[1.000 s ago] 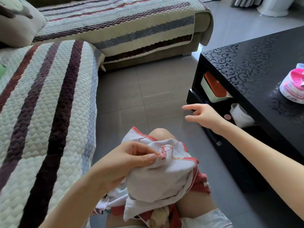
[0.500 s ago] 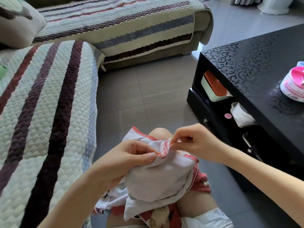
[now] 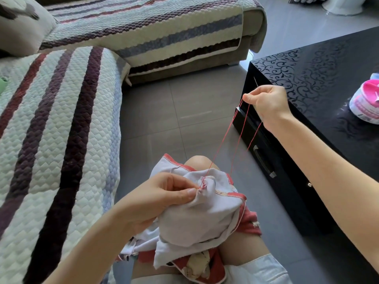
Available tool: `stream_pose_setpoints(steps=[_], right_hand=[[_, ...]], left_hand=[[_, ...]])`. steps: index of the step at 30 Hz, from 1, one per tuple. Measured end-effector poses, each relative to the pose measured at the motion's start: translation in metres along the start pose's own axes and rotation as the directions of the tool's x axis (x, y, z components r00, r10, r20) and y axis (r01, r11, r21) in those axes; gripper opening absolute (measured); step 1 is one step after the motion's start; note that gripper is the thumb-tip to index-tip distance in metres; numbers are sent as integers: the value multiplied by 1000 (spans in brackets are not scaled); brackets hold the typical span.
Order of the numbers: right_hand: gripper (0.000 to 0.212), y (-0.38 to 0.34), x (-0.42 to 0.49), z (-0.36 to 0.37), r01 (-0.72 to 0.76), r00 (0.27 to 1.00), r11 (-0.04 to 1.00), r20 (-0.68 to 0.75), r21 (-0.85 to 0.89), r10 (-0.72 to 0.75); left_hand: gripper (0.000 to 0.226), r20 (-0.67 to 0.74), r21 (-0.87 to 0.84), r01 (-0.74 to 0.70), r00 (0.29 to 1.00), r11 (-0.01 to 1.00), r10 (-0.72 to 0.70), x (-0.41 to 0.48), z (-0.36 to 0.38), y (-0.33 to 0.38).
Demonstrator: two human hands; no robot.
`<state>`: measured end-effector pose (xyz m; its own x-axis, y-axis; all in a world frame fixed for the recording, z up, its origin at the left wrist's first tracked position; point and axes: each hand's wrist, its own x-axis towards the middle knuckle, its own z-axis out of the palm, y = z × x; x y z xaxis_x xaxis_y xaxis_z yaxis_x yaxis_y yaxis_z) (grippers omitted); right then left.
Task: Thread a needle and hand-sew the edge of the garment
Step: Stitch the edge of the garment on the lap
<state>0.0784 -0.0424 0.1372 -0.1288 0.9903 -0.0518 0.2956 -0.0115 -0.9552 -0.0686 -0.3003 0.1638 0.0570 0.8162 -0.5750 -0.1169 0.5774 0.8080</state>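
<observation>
Though the needle [image 3: 255, 82] shows only as a faint sliver, nearly upright above the right hand [image 3: 266, 103], curled fingers pinch it just off the black table's [image 3: 328, 83] near corner. Red thread [image 3: 219, 148] slants down left of the table to the garment [image 3: 205, 218], bunched on a knee, where the left hand [image 3: 162, 199] pinches it; grey floor [image 3: 184, 119] lies beside.

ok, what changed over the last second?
The right hand came in from beside the black table to the garment, pinched at the stitch, then rose up and right, drawing the red thread out long. The left hand kept pinching the garment at the seam; the garment stayed on the lap.
</observation>
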Motion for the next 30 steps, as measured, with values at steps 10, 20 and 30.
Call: stream_pose_setpoints(steps=[10, 20, 30], right_hand=[[45, 9, -53, 20, 114, 873, 985, 486, -132, -36], [17, 1, -125, -4, 64, 405, 998, 914, -20, -8], [25, 12, -155, -12, 204, 794, 978, 578, 39, -189]], left_hand=[[12, 26, 13, -43, 999, 999, 43, -2, 2, 1], [19, -100, 148, -150, 981, 978, 165, -2, 5, 1], [17, -451, 498, -266, 733, 825, 509, 14, 26, -23]])
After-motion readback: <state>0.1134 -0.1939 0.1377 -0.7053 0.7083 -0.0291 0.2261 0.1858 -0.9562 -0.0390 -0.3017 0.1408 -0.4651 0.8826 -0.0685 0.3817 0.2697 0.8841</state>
